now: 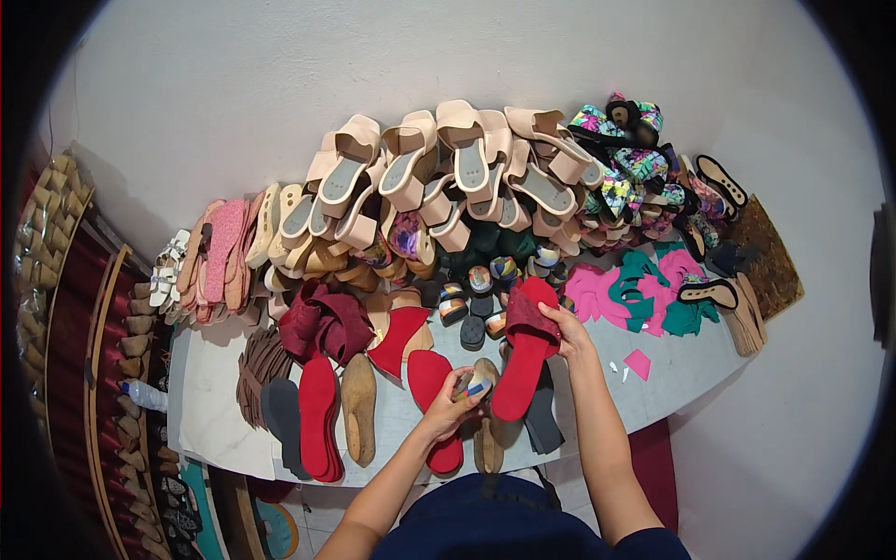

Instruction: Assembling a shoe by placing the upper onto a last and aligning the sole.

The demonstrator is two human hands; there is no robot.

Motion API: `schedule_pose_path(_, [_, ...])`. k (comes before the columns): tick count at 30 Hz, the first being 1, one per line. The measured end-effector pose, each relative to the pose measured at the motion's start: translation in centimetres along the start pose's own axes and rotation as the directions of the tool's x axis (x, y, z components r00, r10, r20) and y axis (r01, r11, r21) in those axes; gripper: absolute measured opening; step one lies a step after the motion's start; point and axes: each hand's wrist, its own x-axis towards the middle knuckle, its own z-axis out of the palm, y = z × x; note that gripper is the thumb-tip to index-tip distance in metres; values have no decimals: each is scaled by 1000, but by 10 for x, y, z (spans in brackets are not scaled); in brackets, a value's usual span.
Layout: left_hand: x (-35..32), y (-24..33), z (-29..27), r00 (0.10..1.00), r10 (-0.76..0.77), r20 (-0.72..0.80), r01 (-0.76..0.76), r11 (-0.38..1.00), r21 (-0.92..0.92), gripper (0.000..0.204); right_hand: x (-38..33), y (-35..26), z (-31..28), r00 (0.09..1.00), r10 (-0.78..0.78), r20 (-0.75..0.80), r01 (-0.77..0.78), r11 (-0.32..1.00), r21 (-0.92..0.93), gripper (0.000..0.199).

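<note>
My right hand is closed round a red sandal by its dark red, textured upper strap, with the flat red sole tilted toward me. In my left hand, beside the sandal's sole end, the fingers pinch a small heel block with blue and yellow patches. Under my left hand lie red soles, partly covered by the wrist. A wooden shoe last rests just below the hands, its upper part partly hidden. To the left are another wooden last and a stack of red soles.
Beige heeled sandals pile against the wall. Patterned heel blocks cluster mid-table. Pink and green scraps lie right, near a brown board. Dark grey soles lie by the table's front edge. Racks of lasts stand left.
</note>
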Motion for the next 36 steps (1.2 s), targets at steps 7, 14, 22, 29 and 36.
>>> schedule_pose_path(7, [0,4,12,989,139,42,-144,898,417,60,-8,-6,2,999,-50,20,50,998,-23,32])
schedule_pose_path(14, [21,-20,-14,982,166,-94,-166,986,6,43,-8,-7,6,999,19,35,-18,1000,-21,32])
schedule_pose_path(22, [13,-14,22,998,64,-4,-62,983,172,62,9,8,2,998,54,23,-54,999,-4,32])
schedule_pose_path(29, [7,-8,24,1000,13,19,-15,994,111,58,8,13,19,996,-58,-72,52,995,-79,32])
schedule_pose_path(36, [9,-5,22,997,-23,73,21,999,37,51,12,12,15,988,-131,-79,120,984,-133,31])
